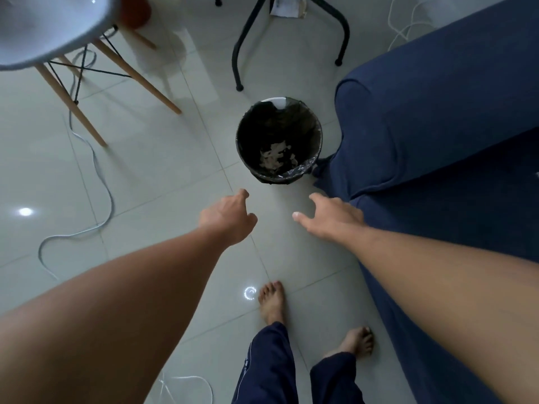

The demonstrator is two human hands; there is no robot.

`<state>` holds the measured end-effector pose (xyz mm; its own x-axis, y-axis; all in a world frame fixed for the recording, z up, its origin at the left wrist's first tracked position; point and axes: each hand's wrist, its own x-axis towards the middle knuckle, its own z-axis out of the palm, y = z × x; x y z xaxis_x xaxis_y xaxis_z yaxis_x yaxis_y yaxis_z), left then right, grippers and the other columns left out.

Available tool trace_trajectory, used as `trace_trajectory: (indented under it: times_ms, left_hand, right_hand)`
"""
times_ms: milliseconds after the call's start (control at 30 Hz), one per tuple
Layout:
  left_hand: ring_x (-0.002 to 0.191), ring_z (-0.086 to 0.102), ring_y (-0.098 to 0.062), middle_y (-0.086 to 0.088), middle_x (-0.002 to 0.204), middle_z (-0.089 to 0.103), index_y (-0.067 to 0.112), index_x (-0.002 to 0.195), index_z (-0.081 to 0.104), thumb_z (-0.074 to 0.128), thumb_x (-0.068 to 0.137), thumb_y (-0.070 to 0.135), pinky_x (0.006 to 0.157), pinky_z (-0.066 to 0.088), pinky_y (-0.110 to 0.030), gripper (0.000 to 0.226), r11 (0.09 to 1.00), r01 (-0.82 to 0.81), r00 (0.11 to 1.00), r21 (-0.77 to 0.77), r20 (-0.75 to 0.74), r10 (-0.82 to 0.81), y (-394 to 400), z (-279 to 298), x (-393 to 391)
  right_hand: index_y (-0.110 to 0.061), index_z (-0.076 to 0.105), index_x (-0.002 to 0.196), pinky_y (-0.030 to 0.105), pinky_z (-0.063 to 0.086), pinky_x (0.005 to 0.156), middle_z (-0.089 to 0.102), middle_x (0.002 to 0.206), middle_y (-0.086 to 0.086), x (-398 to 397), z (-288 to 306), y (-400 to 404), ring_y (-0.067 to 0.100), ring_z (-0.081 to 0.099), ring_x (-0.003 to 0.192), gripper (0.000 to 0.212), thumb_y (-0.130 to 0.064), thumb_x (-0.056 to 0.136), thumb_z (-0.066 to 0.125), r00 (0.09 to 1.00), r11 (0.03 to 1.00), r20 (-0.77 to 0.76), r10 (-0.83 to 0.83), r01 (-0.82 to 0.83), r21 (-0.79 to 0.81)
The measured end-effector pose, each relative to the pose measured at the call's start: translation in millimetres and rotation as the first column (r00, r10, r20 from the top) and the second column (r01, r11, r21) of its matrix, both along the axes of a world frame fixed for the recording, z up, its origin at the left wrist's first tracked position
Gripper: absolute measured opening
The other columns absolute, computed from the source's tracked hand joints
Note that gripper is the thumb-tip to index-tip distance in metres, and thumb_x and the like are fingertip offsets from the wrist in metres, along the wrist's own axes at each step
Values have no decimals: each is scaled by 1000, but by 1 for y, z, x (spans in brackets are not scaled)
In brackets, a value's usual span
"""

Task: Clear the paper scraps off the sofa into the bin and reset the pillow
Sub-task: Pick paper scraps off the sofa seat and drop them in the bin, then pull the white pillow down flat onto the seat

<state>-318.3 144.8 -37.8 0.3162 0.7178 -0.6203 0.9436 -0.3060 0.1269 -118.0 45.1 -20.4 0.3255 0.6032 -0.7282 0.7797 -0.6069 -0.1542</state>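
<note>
- Setting: a pale, glossy tiled floor point(151, 176) with lamp glare on it; a person stands barefoot on it in dark blue trousers.
- Bin point(279, 140): round, lined with a black bag, upright on the floor just beside the sofa's arm; pale paper scraps point(275, 157) lie at its bottom.
- Sofa point(437, 135): dark blue fabric, filling the right side — its arm rises next to the bin. The pillow is not in view.
- Left hand point(229, 218): stretched forward above the floor short of the bin, fingers loosely curled, holding nothing that shows.
- Right hand point(331, 217): level with the left and well apart from it, by the sofa's front edge, fingers spread wide and empty.
- Surroundings: a white chair point(52, 27) on wooden legs at upper left, black metal legs point(242, 51) behind the bin, and a grey cable point(99, 173) trailing across the tiles.
</note>
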Motion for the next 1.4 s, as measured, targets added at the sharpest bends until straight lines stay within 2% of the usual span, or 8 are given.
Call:
trace_trajectory:
  times_ms: [133,467,700,933,1000,1133,1300,1400]
  left_hand:
    - [112,62,-26,2,127,65,29,149,37,49,96,43,75,50,-36,56,998,53,999,-14,-8,-54,-15,5,22]
    - [106,64,-30,-2,119,68,27,146,41,51,96,43,77,49,-37,53,967,255,967,-22,20,-254,-77,28,120]
    - [113,61,-33,-7,133,61,29,151,37,49,98,41,83,46,-38,55,933,360,933,-22,23,-359,-133,48,194]
    - [110,61,-37,-8,130,60,27,140,41,48,95,40,84,48,-40,47,893,450,893,-33,21,-449,-178,56,258]
    - [111,61,-36,-7,130,61,30,143,40,48,94,40,87,51,-42,51,889,457,889,-33,25,-457,-192,59,275]
    - [99,60,-31,-7,127,62,32,149,38,47,97,40,75,45,-37,53,852,523,852,-15,-8,-523,-223,64,312]
    - [99,64,-31,-5,122,64,34,149,39,48,95,43,83,54,-43,56,820,572,820,-30,10,-572,-261,75,359]
    - [97,64,-29,-3,120,65,33,150,38,48,97,43,79,53,-40,55,771,637,771,-7,7,-637,-280,82,387]
  right_hand:
    - [-34,38,154,45,44,97,53,150,7,28,5,-38,35,52,134,75,-76,93,44,998,998,18,-55,55,-22]
    - [-35,38,155,43,44,89,59,143,2,113,27,-138,31,58,127,69,-72,96,40,975,976,56,-214,212,51]
    - [-32,40,153,40,42,79,64,135,0,166,39,-214,30,61,120,73,-75,96,31,938,943,109,-330,323,76]
    - [-30,44,149,42,44,80,66,125,1,212,43,-299,31,63,114,69,-73,96,32,890,904,158,-428,422,72]
    - [-30,44,149,41,45,80,66,125,1,223,44,-324,30,63,114,69,-72,96,33,876,890,161,-455,451,66]
    - [-29,44,149,41,49,82,67,123,-1,245,45,-374,28,64,113,71,-75,95,31,842,857,161,-514,512,60]
    - [-28,44,147,41,54,84,67,121,-2,266,47,-428,26,65,107,73,-76,95,31,777,791,150,-611,607,77]
    - [-27,44,146,38,51,78,67,117,-2,277,50,-453,25,65,104,71,-76,95,31,748,762,150,-646,642,81]
